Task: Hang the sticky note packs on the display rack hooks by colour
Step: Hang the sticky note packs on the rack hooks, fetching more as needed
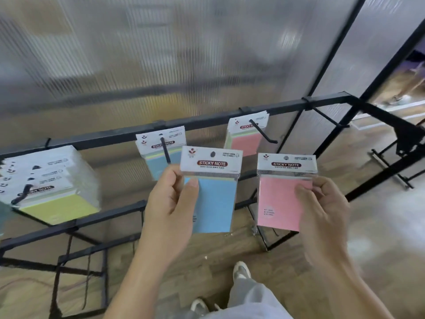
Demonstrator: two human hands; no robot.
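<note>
- Ribbed panel (161, 54) closes off everything behind the rack; your only open room is on your side.
- Rack bar (207, 118) runs low-left to high-right, with the hooks sticking out toward you.
- Yellow stack (57, 187) hangs far left, well apart from both hands.
- Your left hand (170, 203) pinches the blue pack (216, 203) at its left edge, thumb on the front. The pack is upright, header on top.
- Your right hand (322, 208) pinches the pink pack (279, 203) at its right edge, also upright.
- Hung blue packs (153, 162) sit just up-left of your blue one; hung pink packs (245, 141) sit up-left of your pink one.
- Blue hook (165, 149): tip near your blue pack's top-left corner, left hand nearer.
- Pink hook (262, 132): right hand nearer.
- Header holes (212, 154) are top-centre. My read: line each with its hook tip, then slide along the rod toward the bar.
</note>
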